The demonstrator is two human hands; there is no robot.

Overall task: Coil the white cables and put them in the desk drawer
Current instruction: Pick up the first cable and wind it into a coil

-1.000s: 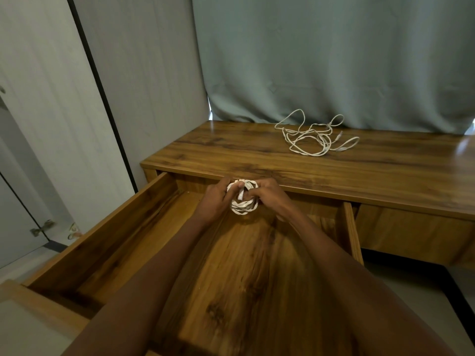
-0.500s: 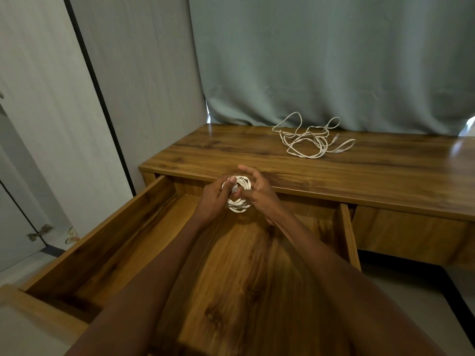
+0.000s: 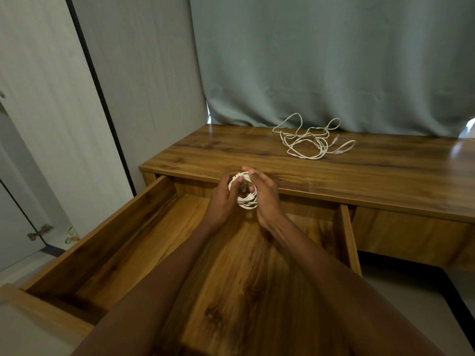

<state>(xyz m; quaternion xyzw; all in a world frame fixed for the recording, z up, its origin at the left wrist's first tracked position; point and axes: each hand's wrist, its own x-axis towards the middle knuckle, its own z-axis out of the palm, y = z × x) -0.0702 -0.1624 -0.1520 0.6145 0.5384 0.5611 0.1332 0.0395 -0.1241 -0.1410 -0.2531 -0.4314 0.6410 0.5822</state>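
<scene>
Two hands hold one coiled white cable above the open desk drawer.

The fingertips of the left hand (image 3: 221, 199) are tucked behind the coiled cable (image 3: 246, 191), so how far they wrap it is hard to read, and something small and blurred sits in the coil's centre. The drawer (image 3: 144, 217) is cut off at the lower edge by both forearms. Counted: two white cables, one coiled in the hands, one loose cable (image 3: 309, 140) sprawled in tangled loops well apart on the desk top (image 3: 385, 170), near the curtain (image 3: 321, 60); one open drawer, one closed drawer front (image 3: 408, 235) to its right. The left hand curls round the coil's left side and grips it. The right hand (image 3: 266, 194) cups the right side, thumb hooked against the coil, fingers raised and nearly straight over its top. Both forearms reach forward over the drawer floor.
</scene>
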